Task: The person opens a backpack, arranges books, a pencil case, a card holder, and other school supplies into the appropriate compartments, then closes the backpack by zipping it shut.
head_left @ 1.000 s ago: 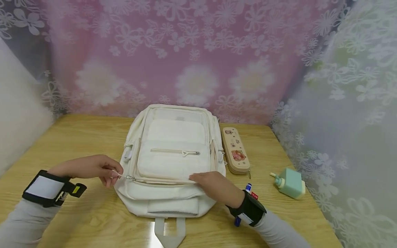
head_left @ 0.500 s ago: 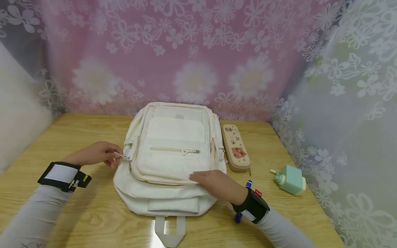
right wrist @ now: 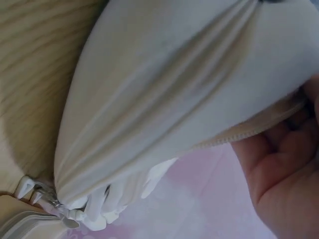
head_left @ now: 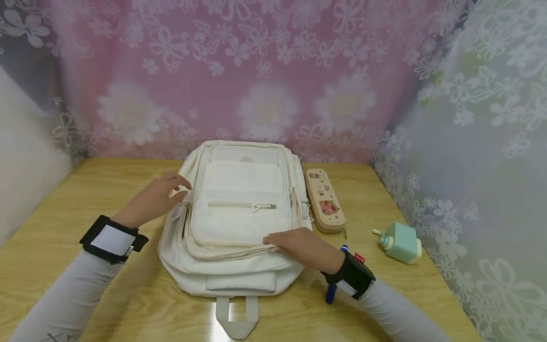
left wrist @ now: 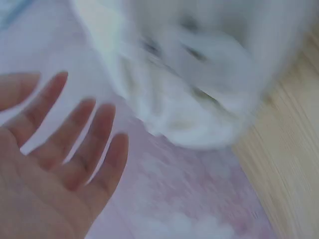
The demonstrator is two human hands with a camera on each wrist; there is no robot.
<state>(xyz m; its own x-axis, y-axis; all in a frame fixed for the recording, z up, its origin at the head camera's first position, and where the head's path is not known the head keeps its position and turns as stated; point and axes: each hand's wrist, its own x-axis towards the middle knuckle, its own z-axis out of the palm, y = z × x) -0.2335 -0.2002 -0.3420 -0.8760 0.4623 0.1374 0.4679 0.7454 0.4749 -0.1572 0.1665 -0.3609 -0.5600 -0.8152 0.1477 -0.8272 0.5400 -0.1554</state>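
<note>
A cream backpack [head_left: 243, 223] lies on its back with its top handle [head_left: 237, 327] toward me. My left hand [head_left: 158, 197] is at the backpack's left side, close to the side zipper [head_left: 186, 218]. In the left wrist view its fingers [left wrist: 102, 144] are spread and loosely bent, holding nothing, and the backpack is blurred beyond them. My right hand [head_left: 299, 244] grips the zippered edge [right wrist: 234, 133] of the front compartment near its lower right corner. Its fingers curl under that edge in the right wrist view. A short pocket zipper [head_left: 241, 205] crosses the backpack's front.
Right of the backpack lies a beige pencil case [head_left: 325, 199] with cartoon prints. A mint-green bottle [head_left: 400, 242] with a nozzle lies farther right. Under my right wrist is a blue marker [head_left: 330, 293]. Floral curtains [head_left: 265, 80] close off the wooden table's [head_left: 124, 175] back and sides.
My left hand has drawn the zipper pull from the lower left corner up the left side, then let go of it. My right hand stays at the compartment's edge, its fingers now more tucked under.
</note>
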